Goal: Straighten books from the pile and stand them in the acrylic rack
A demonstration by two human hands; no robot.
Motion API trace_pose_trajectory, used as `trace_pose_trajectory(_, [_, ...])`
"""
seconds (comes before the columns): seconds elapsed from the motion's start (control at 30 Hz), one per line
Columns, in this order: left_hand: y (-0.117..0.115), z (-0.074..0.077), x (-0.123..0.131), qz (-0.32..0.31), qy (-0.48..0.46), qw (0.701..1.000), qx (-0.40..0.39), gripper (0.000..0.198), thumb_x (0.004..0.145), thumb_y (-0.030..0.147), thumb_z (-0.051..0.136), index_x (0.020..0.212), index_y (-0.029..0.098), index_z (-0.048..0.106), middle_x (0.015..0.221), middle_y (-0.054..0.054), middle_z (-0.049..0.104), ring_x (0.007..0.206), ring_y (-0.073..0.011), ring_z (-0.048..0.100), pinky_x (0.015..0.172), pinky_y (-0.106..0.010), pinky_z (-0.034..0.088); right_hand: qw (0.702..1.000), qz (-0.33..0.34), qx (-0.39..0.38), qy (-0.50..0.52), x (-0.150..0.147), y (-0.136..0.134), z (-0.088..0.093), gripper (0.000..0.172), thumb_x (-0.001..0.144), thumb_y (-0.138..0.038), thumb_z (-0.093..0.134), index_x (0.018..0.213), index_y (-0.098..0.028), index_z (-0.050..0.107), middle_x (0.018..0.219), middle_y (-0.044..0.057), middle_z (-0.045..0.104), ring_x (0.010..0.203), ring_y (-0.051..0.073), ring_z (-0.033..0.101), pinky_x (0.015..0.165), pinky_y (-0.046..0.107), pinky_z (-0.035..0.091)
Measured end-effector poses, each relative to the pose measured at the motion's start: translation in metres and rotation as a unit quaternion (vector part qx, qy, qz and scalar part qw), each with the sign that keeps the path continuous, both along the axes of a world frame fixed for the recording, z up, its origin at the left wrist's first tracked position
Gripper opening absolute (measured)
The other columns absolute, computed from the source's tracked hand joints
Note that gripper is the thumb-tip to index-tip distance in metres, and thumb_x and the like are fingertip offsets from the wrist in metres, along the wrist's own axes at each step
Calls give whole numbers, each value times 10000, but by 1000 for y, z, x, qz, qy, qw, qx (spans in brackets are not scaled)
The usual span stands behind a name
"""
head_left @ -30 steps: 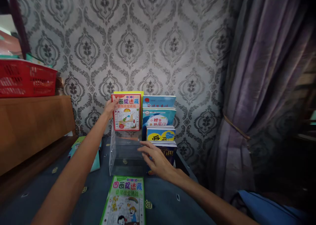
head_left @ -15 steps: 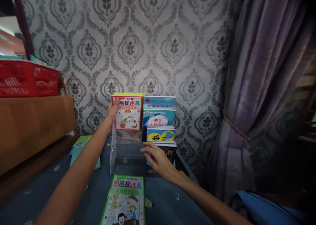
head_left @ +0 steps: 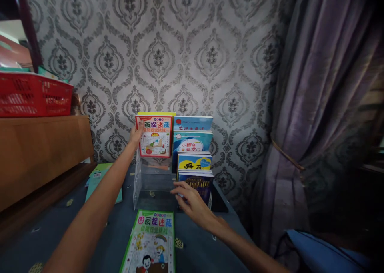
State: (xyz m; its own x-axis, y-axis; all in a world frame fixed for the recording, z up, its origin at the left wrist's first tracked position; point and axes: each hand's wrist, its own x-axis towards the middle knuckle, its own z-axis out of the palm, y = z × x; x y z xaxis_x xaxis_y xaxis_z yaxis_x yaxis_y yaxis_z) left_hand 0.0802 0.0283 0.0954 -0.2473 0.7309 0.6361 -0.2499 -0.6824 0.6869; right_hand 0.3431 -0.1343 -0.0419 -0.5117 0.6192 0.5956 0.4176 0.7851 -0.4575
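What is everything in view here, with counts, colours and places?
clear rack: one, transparent, on table by wall
red-bordered book: one, upright in rack's back tier
yellow book: one, behind red-bordered book
stepped books: four, blue and yellow, rack's right side
green-bordered book: one, flat before rack
teal book: one at least, flat, left of rack
red basket: one, on wooden cabinet
curtain: one, purple, right
left hand: grips red-bordered book's corner
right hand: open, at rack's front

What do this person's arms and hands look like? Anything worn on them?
Both forearms are bare as far as the picture shows, with no sleeves. The left hand and right hand wear no gloves; no watch, bracelet or ring shows, though dim light could hide a small one.
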Motion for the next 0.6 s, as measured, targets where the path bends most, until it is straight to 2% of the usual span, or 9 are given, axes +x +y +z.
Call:
trace_pose_trajectory(0.1, [-2,-3,-1,5,11,1000,-2,602,682,694,763,971,176,657,944,-99,777,925,-271,745,799,-352,604,1000,7,-7,-8,1,0,-14,266,951,-177,462,1076,-219,693,1255,133,647,1207,248,633,965,404,552])
trace_pose_trajectory(0.23, [-3,-6,-5,22,34,999,-7,585,681,680,767,962,186,629,925,-90,757,879,-245,732,791,-347,585,999,4,-37,-10,-3,-5,-34,261,956,-200,458,1075,-225,689,1271,130,646,1207,248,636,929,394,569])
trace_pose_trajectory(0.4, [-3,-12,-18,105,52,993,-23,575,702,666,749,984,210,541,916,-60,705,850,-211,697,786,-337,551,997,-3,-71,-10,-11,-20,-59,283,946,-209,462,1100,-227,699,1285,143,659,1241,268,622,994,438,546])
trace_pose_trajectory(0.5, [-14,-25,-29,177,66,981,-32,488,784,614,688,1016,228,501,957,-57,672,953,-221,667,870,-351,524,996,-12,-85,-5,-12,-30,-84,299,944,-235,476,1134,-240,707,1306,141,658,1236,274,631,1027,461,531])
trace_pose_trajectory(0.6, [-44,-57,-34,242,94,965,-39,358,859,544,603,1007,233,505,1026,-76,648,1071,-255,624,989,-406,468,995,-18,-100,11,-11,-36,-110,305,962,-289,484,1168,-260,707,1318,135,663,1253,283,624,1009,463,548])
